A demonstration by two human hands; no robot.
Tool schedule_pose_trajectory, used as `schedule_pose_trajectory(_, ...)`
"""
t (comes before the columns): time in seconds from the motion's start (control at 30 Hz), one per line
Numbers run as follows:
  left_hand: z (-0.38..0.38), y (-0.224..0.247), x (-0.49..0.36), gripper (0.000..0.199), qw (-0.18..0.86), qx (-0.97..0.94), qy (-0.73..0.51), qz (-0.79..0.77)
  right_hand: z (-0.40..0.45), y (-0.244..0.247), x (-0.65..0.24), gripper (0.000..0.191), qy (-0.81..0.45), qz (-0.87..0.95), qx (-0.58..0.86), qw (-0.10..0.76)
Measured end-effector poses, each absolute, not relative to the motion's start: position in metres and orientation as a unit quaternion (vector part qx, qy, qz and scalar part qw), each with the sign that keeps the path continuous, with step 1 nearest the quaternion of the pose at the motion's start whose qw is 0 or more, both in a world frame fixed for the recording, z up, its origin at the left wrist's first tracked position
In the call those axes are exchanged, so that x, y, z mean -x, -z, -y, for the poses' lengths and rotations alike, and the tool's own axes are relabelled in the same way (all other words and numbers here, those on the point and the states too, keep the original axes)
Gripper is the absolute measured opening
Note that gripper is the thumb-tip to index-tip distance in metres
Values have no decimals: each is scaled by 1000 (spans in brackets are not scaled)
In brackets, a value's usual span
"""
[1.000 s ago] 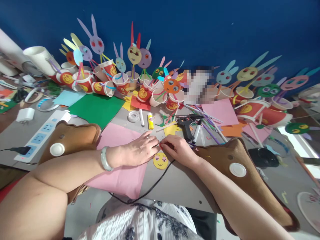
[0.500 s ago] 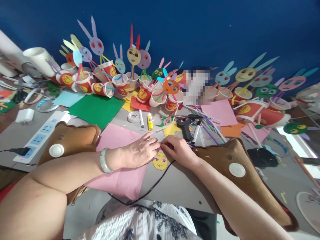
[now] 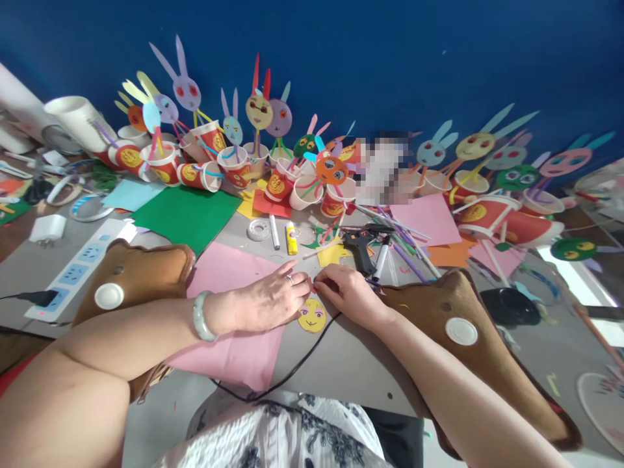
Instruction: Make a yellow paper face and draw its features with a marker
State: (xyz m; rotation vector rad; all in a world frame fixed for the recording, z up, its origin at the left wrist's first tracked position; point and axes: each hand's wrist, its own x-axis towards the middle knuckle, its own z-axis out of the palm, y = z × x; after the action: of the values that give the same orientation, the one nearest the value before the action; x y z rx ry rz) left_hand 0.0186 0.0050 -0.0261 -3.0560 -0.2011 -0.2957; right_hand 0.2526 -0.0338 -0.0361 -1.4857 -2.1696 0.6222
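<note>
My left hand [image 3: 275, 298], with a ring and a pale bangle, rests palm down over the edge of the pink paper [image 3: 227, 354]. Its fingers are bent and pressed together at the tips; what they hold, if anything, is hidden. Close beside it, my right hand [image 3: 347, 294] is closed in a pinch, and something tiny and dark at its fingertips is too small to name. Just below both sets of fingertips lies a round yellow paper face [image 3: 312, 318] with drawn eyes and a smile. A black cable [image 3: 297, 364] runs under my right hand.
Brown cushions [image 3: 160, 270] lie under both arms. Beyond my hands are a black glue gun [image 3: 361, 250], a yellow glue stick [image 3: 291, 239], a marker [image 3: 275, 232] and green paper [image 3: 188, 211]. Several paper cups with rabbit figures [image 3: 238, 166] line the blue wall. A power strip [image 3: 78, 270] is left.
My fingertips have drawn slightly apart, leaving a narrow gap between the hands. The yellow paper face stays in place, and the view has shifted a little.
</note>
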Motion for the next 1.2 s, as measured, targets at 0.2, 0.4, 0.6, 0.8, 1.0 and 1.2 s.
schedule_pose_trajectory(0.2,-5,31,-18,21,29,991,105,73,33,35,-254,15,-219,787,535,215)
schedule_pose_trajectory(0.4,-6,34,-18,21,21,991,108,74,33,36,-258,15,-210,790,538,206)
schedule_pose_trajectory(0.6,-7,32,-19,23,15,990,114,80,33,34,-260,16,-206,791,542,196)
schedule_pose_trajectory(0.8,-8,33,-19,24,13,990,116,84,32,36,-261,16,-213,788,541,204)
schedule_pose_trajectory(1.0,-8,35,-19,27,-5,988,124,86,31,35,-261,17,-209,797,526,210)
schedule_pose_trajectory(1.2,-7,31,-20,31,7,989,118,92,29,34,-262,18,-209,807,510,213)
